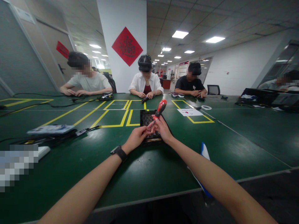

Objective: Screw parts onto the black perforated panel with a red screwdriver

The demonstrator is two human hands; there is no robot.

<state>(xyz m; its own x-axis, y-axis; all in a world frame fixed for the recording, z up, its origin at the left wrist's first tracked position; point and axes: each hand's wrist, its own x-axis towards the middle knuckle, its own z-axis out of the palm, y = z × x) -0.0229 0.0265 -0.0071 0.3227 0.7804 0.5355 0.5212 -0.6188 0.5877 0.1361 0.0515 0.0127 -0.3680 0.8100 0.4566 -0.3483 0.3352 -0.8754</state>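
A screwdriver (160, 109) with a red and black handle slants over a black tray (141, 117), its handle up and to the right. My right hand (163, 129) is closed around the lower handle and the top of the shaft. The fingers of my left hand (137, 136) are pinched together by the tip of the shaft; what they hold, if anything, is too small to make out. Both hands are above the tray, which has dark, small contents that I cannot tell apart. A dark watch (119, 152) is on my left wrist.
Yellow tape (109, 126) outlines areas on the green table (144, 174). Cables and a light blue flat object (50, 129) lie on the left. A white paper (190, 112) and a white ring (206, 107) lie at the right. Several people sit across the table.
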